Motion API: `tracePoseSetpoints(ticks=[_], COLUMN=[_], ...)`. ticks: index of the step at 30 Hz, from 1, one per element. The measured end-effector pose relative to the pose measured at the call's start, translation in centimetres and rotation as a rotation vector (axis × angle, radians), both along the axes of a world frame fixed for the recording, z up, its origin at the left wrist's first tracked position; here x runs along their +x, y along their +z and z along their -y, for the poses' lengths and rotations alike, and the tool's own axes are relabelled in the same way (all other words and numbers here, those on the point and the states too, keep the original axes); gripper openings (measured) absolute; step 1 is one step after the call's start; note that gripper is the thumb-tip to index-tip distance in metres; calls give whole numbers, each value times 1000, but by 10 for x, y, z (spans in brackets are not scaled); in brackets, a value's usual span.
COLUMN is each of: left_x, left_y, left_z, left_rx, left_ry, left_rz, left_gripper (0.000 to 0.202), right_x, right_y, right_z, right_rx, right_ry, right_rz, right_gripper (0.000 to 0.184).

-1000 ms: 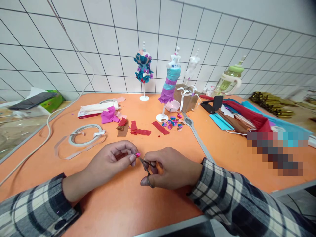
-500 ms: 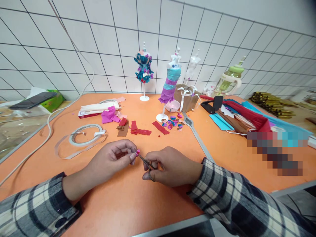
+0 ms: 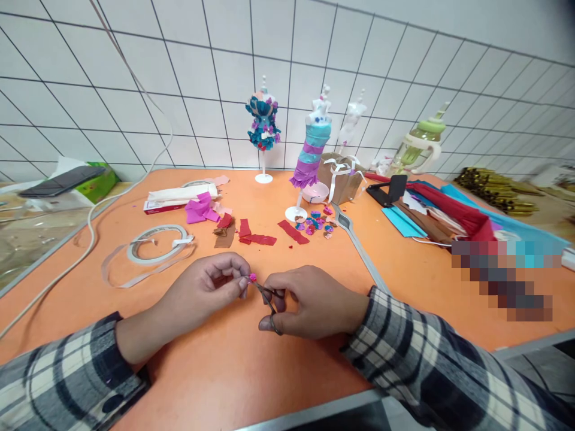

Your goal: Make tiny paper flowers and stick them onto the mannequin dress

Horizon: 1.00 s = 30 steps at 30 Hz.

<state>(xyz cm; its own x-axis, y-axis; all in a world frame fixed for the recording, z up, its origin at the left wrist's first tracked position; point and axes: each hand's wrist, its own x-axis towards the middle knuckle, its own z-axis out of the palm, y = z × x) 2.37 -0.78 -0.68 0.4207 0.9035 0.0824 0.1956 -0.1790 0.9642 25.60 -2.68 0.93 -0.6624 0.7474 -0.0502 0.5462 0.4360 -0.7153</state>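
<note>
My left hand [image 3: 204,288] pinches a tiny pink paper piece [image 3: 252,278] between thumb and fingertips, just above the orange table [image 3: 215,371]. My right hand [image 3: 314,302] grips small scissors [image 3: 268,299], with the thumb through one ring. The blade tips point left and touch the pink piece. Both hands rest low near the table's front edge, a few centimetres apart. Plaid sleeves cover both forearms.
A roll of double-sided tape [image 3: 155,244] lies left of the hands. Red, brown and magenta paper scraps [image 3: 251,234] and small paper flowers [image 3: 314,224] lie behind. Three small mannequins [image 3: 312,149] stand at the back. A metal ruler [image 3: 359,245], coloured paper sheets [image 3: 431,209] lie right.
My right hand shifted slightly and the scissors worked a little at the pink piece. My left hand keeps its pinch in nearly the same place.
</note>
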Motion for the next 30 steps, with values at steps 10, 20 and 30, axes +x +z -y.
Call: tracePoseSetpoints(ticks=[10,20,30], left_x=[0,-1,1], left_y=[4,1,4], left_z=[1,0,0], left_rx=[30,38,25], left_ry=[7,8,5], left_rz=[-32,-36,-80], left_gripper=[10,12,17], right_x=[0,0,0], right_y=[3,-3,-1], right_z=[0,-2,-1], right_rx=[-28,17,-26], right_ry=[-25,-21,-14], right_rz=[-4,8,-7], right_gripper=[31,24,27])
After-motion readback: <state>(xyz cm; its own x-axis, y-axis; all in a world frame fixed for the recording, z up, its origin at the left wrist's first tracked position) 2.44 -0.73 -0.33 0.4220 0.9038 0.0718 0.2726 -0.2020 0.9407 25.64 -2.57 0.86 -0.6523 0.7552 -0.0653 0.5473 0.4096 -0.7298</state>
